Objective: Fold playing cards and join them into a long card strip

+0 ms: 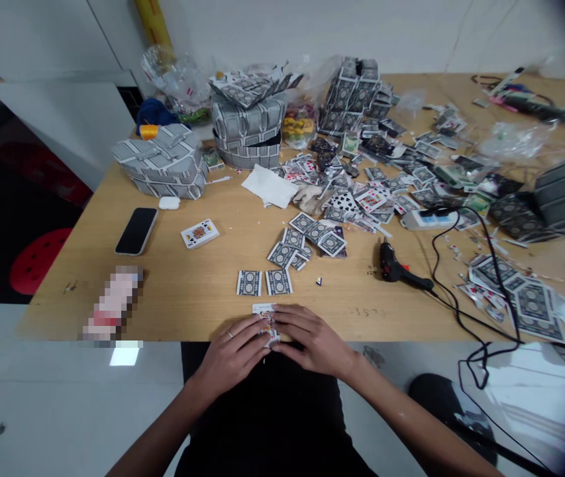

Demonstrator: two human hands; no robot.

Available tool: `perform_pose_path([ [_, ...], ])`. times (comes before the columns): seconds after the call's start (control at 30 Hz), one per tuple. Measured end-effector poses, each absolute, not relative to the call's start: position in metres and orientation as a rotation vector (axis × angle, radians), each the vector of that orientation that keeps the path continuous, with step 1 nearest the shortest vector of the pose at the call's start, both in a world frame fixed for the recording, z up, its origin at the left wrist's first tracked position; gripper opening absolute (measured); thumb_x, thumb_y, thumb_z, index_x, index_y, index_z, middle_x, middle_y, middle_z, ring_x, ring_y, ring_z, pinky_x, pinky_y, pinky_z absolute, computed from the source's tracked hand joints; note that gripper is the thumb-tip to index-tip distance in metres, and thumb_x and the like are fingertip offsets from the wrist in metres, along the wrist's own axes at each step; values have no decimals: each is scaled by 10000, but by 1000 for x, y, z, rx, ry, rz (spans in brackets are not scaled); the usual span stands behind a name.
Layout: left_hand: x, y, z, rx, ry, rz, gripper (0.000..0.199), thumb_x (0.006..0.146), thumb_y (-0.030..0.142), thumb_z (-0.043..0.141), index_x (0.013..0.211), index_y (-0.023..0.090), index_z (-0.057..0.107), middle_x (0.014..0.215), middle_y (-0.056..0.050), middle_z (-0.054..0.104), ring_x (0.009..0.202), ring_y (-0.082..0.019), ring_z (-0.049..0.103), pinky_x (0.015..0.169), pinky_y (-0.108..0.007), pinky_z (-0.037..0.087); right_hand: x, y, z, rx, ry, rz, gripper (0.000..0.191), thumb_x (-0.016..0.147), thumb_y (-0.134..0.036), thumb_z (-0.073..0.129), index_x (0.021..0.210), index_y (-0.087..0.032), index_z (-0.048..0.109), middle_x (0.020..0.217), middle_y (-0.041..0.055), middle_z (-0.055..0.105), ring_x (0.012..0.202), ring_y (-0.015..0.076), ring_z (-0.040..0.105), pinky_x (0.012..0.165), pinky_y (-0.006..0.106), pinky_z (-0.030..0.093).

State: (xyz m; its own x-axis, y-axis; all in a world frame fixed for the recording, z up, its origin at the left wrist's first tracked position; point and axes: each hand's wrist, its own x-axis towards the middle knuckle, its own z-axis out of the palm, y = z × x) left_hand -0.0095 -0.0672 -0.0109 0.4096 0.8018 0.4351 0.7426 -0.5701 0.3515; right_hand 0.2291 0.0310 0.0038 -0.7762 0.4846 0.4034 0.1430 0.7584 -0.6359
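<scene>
Playing card [267,319], held by L hand [231,351] & R hand [314,338], fingers half-curled, is prob. light, springy, slick & easily creased, so best gripped by L/R edges.

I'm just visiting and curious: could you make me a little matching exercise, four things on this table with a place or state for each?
Things:
1. playing card
2. phone
3. glue gun
4. small white case

Places or states:
A. lying to the right of the card stack
B. just in front of a woven bag
C. between the left hand and right hand
D. flat, dark screen up

Right pairs: 1-C, 2-D, 3-A, 4-B
</scene>
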Motion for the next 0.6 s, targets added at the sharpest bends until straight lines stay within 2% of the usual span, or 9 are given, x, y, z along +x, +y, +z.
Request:
perform_pose_path([
  [0.23,-5,-64,-3,2502,1465,902,336,1030,238,661,1361,184,671,1353,-86,766,1269,-240,719,1174,-476,531,231,31,-1,-459,-2437,799,409,992,-305,751,1369,-177,658,1374,169,732,1397,322,625,1146,546,558],
  [0.6,-7,-67,-3,2404,1502,852,233,997,252,685,1217,175,672,1412,-137,712,1285,-270,698,1100,-447,592,232,27,2,-470,-2470,766,409,1004,-289,722,1382,-145,658,1389,174,721,1435,319,587,1168,531,543],
])
